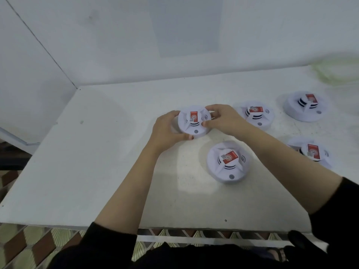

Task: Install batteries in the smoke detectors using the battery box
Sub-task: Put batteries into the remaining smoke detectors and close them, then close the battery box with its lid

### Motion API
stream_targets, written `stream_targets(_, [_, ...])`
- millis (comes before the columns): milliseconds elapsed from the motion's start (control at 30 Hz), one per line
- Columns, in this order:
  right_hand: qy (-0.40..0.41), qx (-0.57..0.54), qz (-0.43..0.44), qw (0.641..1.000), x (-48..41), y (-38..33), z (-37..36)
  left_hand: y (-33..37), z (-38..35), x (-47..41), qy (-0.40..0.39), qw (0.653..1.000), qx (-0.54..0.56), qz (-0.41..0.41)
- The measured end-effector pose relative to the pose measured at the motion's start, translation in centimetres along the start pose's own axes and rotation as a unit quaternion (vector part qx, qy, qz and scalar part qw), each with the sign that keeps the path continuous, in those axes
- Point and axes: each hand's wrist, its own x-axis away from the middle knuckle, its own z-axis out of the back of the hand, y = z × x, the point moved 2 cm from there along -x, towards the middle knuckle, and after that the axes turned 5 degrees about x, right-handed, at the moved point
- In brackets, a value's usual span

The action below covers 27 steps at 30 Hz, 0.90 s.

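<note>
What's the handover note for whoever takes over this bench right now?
Left hand: grips the left rim of the held smoke detector.
Right hand: pinches its right rim.
Four more sit face up on the white table: near detector, middle detector, far-right detector, right-edge detector.
Battery box: not in view. The blurred pale object at far right cannot be identified.
Done: nothing that shows. All five look closed, and no battery is in sight.
Left: open each, fit batteries, close.
</note>
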Motion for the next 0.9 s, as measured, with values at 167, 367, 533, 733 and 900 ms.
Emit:
stream_targets(167, [0.022, 0.033, -0.008, 0.999, -0.3, 0.7, -0.5, -0.4, 0.0, -0.6, -0.01, 1.0, -0.009, 0.009])
stream_targets(367, [0.011, 0.119, -0.012, 0.993, 1.3, 0.7, 0.4, 0.6, 0.2, -1.2, -0.042, 0.997, -0.028, 0.059])
stream_targets(533, [-0.032, 0.056, 0.015, 0.998, 4.1, 0.2, 5.1, 3.8, -0.5, -2.3, 0.027, 0.999, -0.011, 0.013])
stream_targets(733, [0.019, 0.039, 0.025, 0.999, 6.9, 1.8, 15.1, 13.0, -5.9, -6.0, 0.038, 0.992, 0.029, -0.115])
stream_targets(900, [0.103, 0.1, -0.002, 0.99, 8.0, 6.6, 25.4, 19.2, -13.8, -10.0, -0.034, 0.988, 0.031, -0.146])
